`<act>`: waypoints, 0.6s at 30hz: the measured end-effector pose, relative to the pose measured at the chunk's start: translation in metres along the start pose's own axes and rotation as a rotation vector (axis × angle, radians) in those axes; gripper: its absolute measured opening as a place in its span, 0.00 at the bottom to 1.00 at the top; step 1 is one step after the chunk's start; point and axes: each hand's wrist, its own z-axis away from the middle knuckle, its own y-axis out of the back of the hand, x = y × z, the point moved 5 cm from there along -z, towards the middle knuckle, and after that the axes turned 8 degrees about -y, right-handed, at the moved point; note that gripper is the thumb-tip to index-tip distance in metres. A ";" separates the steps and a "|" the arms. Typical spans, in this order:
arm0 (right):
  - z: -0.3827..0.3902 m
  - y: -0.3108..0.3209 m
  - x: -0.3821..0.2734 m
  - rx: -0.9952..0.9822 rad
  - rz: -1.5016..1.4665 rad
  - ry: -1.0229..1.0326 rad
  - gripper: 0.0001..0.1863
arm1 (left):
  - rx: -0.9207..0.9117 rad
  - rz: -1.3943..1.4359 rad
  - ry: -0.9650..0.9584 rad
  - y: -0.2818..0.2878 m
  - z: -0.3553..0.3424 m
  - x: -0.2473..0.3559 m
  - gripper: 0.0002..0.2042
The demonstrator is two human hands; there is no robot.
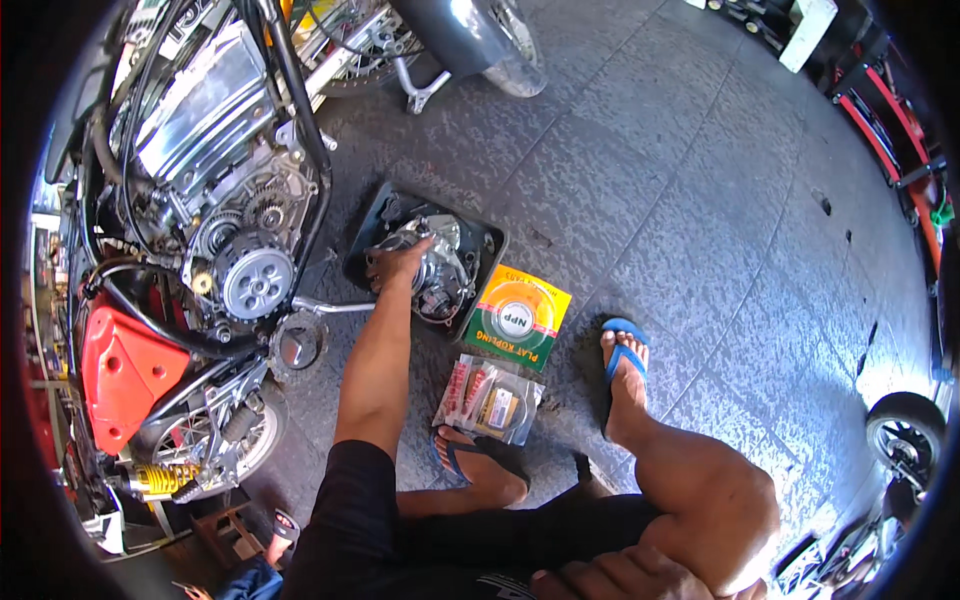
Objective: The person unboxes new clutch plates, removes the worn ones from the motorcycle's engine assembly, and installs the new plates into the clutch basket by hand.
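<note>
My left hand [397,265] reaches into a black tray [495,240] on the floor. Its fingers are closed on a silver metal engine cover [445,250] lying in it; the fingertips are partly hidden. My right hand [630,575] lies by my bent right leg at the lower edge, fingers loosely stretched and nothing visible in them. Beside the tray is a yellow, orange and green square clutch-plate package [520,315]. A clear plastic packet [490,400] with a small yellowish label lies nearer me.
On the left stands a partly dismantled motorcycle, its engine side exposed with gears and a round clutch [257,283]. A kick lever [335,307] juts toward the tray. A red plastic panel [130,375] hangs below. A wheel [905,435] is at the far right; dark tiles cover the floor.
</note>
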 end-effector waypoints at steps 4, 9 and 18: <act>0.002 0.000 0.007 0.020 -0.041 -0.007 0.17 | 0.003 0.086 -0.013 0.005 0.001 -0.005 0.67; 0.012 0.030 0.009 0.135 -0.114 -0.026 0.15 | 0.054 0.247 -0.098 0.015 0.014 -0.014 0.67; -0.163 -0.039 0.179 0.060 -0.938 -0.492 0.19 | 0.348 0.454 -0.546 0.058 0.061 -0.030 0.64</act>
